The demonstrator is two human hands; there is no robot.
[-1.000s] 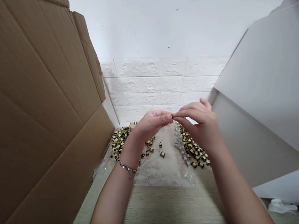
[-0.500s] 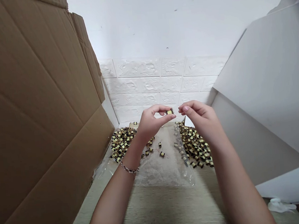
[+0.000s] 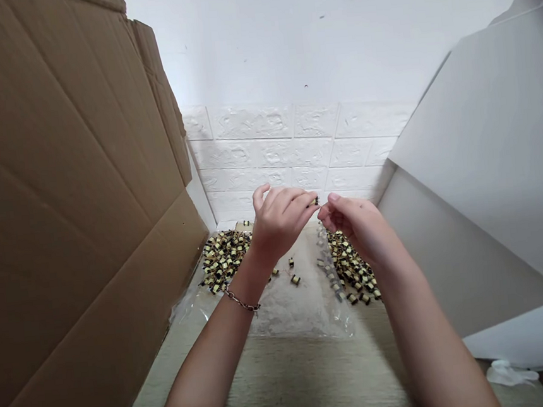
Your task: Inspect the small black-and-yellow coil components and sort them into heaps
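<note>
Upper centre of frame, just above the board: L hand (image 3: 280, 223) and R hand (image 3: 356, 231) meet over the work, palms down, fingertips almost together. Mini transformer (image 3: 316, 201), yellow tape w/ dark core, sits at the tips of the L hand, pinched there; grip looks tight, but thumb side is hidden. One L finger (image 3: 260, 195) lifts up and away, others reach fwd to the part. R fingers (image 3: 330, 218) are curled in, tips just beside the part; can't tell if they touch it or hold anything, too small/overlapped.

Below the hands: L pile of transformers (image 3: 224, 261) at centre-left, R pile of transformers (image 3: 350, 266) at centre-right, a few loose units (image 3: 296, 280) between them. All lie on a clear plastic bag (image 3: 290, 309), which is on a light wood-grain board (image 3: 309, 371). Chain bracelet (image 3: 242, 302) on L wrist.

Surroundings: cardboard sheet (image 3: 63, 215) fills the left of frame, white brick-pattern wall panel (image 3: 290, 154) is behind, white panel (image 3: 485, 147) stands at right, crumpled white plastic (image 3: 512, 372) at lower right.
</note>
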